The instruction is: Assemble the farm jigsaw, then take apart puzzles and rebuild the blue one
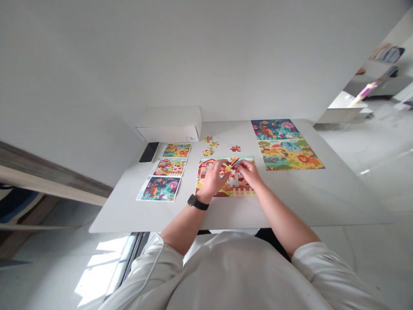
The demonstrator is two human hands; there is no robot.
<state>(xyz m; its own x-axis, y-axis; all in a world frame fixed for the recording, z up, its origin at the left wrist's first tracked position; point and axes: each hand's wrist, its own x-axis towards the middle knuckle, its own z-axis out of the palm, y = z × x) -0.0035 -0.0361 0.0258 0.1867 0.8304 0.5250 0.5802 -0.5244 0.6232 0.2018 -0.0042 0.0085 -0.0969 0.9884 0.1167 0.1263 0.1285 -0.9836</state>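
A farm jigsaw puzzle (220,193) lies partly assembled in front of me, with a red barn at its left and a white fence along its lower edge. Over its left half rests my left hand (213,177), thumb and fingers apart, with a black watch on the wrist. My right hand (249,173) pinches a tilted puzzle piece (235,162) above the puzzle's middle. Beyond the puzzle are several loose yellowish pieces (208,152) and a red and blue piece (235,148). My hands cover part of the picture.
To the left lie three small picture cards (168,167) and a phone (149,152). A white box (171,129) stands against the wall. Two finished-looking animal pictures (290,154) lie at the right of the white table (290,202).
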